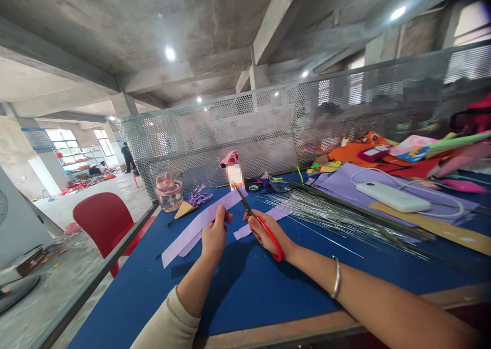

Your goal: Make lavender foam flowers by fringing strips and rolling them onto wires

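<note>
My left hand (pixel 215 231) pinches a long lilac paper strip (pixel 192 235) that slants over the blue table. My right hand (pixel 268 234) is wrapped round the red handles of a pair of scissors (pixel 276 252). Their dark blades point away from me, beside the strip's far end; whether they touch the paper I cannot tell. Under and behind my right hand lies another lilac strip (pixel 242 232). To the left of the held strip are a tan paper cone (pixel 184 209) and a bunch of purple shredded paper (pixel 199 194).
A pink-lidded jar (pixel 169 193) stands at the back left, near black tape (pixel 253 186). Thin wires (pixel 326 208), lilac sheets (pixel 345 180) and a white power bank (pixel 393 196) cover the right side. A perforated metal screen (pixel 230 129) rises behind. A red chair (pixel 102 221) is left.
</note>
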A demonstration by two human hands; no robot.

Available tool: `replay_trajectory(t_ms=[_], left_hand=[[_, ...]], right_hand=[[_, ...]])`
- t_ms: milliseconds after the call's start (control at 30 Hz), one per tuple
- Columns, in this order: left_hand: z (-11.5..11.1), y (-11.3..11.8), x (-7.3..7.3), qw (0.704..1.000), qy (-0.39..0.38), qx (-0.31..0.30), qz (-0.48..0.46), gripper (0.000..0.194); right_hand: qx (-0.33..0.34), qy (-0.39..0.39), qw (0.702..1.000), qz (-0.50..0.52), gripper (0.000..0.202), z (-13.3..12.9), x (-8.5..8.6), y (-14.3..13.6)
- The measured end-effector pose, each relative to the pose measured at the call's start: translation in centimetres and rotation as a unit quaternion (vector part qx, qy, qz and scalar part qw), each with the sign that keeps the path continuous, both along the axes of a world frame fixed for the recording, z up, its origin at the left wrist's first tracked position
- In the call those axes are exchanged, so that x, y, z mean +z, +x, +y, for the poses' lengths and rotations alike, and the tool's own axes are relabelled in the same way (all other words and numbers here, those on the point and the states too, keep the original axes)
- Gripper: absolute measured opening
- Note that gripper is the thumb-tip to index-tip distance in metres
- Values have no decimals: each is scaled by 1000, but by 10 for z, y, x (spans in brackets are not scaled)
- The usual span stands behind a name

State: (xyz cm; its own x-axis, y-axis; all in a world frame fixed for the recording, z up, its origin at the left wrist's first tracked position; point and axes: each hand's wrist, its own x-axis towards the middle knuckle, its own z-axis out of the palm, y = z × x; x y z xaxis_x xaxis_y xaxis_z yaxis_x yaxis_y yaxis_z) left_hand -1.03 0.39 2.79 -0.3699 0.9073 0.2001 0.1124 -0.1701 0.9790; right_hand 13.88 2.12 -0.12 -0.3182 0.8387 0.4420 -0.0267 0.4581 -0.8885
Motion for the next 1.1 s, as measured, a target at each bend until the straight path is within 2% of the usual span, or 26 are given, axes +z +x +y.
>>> replay_trajectory(t_ms=[167,267,467,567,867,1100], left_hand=[[3,-3,-2,998,34,-46,20,55],[4,-6,-3,998,34,-49,27,48],[11,-9,-8,999,18,-30,9,54],[12,-9,-10,999,15,-33,-2,55],[9,-3,-10,997,29,-77,2,53],[11,-5,-13,997,35,-71,4,50]], right_hand=[[-14,-4,1000,-3,48,2,1,0],[-12,-3,1000,-5,47,2,1,1],[58,4,998,-29,60,1,1,3],[79,7,996,-37,60,0,0,2],[56,-11,998,-15,55,3,-3,0],[37,3,999,-19,48,0,0,1]])
